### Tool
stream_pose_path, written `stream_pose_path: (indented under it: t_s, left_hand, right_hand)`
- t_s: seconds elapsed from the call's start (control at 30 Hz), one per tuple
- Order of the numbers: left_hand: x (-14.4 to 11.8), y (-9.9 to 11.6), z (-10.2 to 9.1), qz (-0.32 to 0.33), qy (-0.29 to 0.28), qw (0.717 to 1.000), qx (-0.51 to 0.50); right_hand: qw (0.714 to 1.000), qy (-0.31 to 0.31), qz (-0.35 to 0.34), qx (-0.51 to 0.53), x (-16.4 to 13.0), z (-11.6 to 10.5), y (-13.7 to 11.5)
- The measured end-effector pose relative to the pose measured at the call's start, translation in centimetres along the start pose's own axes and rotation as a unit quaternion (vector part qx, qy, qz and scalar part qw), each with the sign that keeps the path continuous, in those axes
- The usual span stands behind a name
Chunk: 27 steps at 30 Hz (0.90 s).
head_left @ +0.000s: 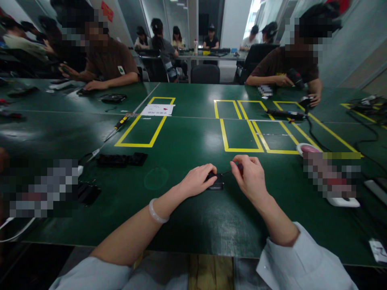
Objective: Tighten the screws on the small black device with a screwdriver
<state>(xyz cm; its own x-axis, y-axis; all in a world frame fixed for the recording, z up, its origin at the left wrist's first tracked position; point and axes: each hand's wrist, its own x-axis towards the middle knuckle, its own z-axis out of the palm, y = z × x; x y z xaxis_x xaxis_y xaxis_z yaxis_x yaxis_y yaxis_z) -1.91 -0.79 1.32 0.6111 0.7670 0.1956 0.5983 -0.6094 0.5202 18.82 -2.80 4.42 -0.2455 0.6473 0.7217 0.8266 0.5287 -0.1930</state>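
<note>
A small black box-shaped device (215, 183) lies on the green table in front of me. Closed over its left side is my left hand (198, 180), thumb along the near face and fingers over the top. My right hand (249, 173) grips a small screwdriver (240, 166) by its dark handle. Its thin shaft points left, and the tip is at or very near the device's right edge; whether it touches I cannot tell. The fingers hide part of both the handle and the device.
Black parts (122, 159) and dark strips (87, 192) lie to the left. A yellow-black tool (121, 122) and a paper sheet (157, 110) are farther off. Yellow tape (243, 150) marks rectangles. At right sits a white-and-pink object (310, 149), partly blurred. Two people work across the table.
</note>
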Motion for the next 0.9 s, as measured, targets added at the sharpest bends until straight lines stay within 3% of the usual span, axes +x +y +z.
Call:
stream_pose_path:
  t_s: [0.9]
  left_hand:
    - [-0.06,0.01,0.01,0.007,0.001,1.000,0.011]
  right_hand:
    - [0.999,-0.006,0.029,0.019,0.00,0.11,-0.19]
